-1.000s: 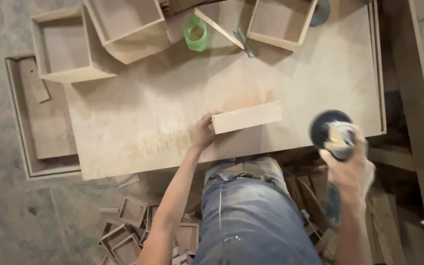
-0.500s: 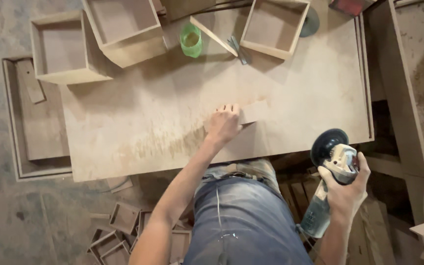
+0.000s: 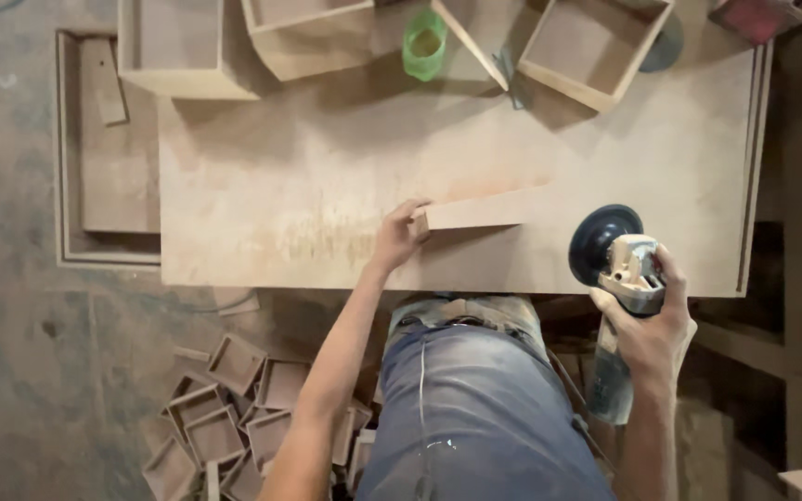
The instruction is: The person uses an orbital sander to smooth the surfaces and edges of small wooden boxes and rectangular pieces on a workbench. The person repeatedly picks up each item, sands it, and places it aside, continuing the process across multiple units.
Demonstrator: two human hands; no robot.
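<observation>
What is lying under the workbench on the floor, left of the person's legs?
A pile of small square wooden frames lies on the floor there. The left arm and the jeans cover part of the pile, so its full extent cannot be seen.

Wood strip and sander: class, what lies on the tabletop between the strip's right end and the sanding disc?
In the head view, only bare tabletop lies between the wood strip and the sander; nothing stands there.
</observation>
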